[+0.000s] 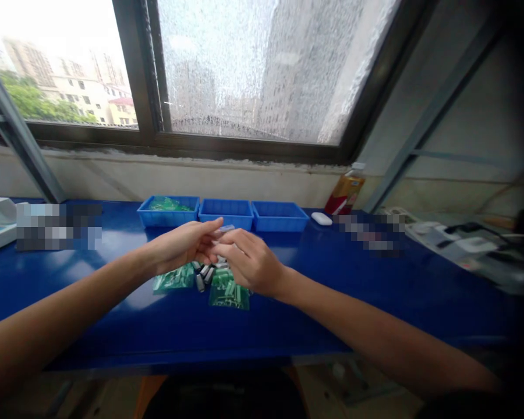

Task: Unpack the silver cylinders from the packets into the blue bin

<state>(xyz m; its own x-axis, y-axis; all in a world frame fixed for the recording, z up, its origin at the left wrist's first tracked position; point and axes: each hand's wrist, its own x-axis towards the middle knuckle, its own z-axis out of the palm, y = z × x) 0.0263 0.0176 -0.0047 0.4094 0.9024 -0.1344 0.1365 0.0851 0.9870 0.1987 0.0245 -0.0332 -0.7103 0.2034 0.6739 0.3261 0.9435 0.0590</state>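
My left hand [184, 244] and my right hand [255, 261] meet above the table, fingertips close together. Between them pokes out a small clear plastic piece [227, 228], pinched by the fingers of both; its exact kind is too small to tell. Under the hands lie a green plastic bag [174, 279] on the left and another green bag with small parts in it [229, 294] on the right. Several small black and silver parts [203, 276] lie loose between these bags, partly hidden by my hands.
Three blue bins [279, 218] stand in a row at the back; the left one holds green bags [168, 203]. To their right are a white rounded object [322, 219] and a drink bottle [346, 191]. Cables and white devices [467, 247] lie at the far right of the blue table [288, 326].
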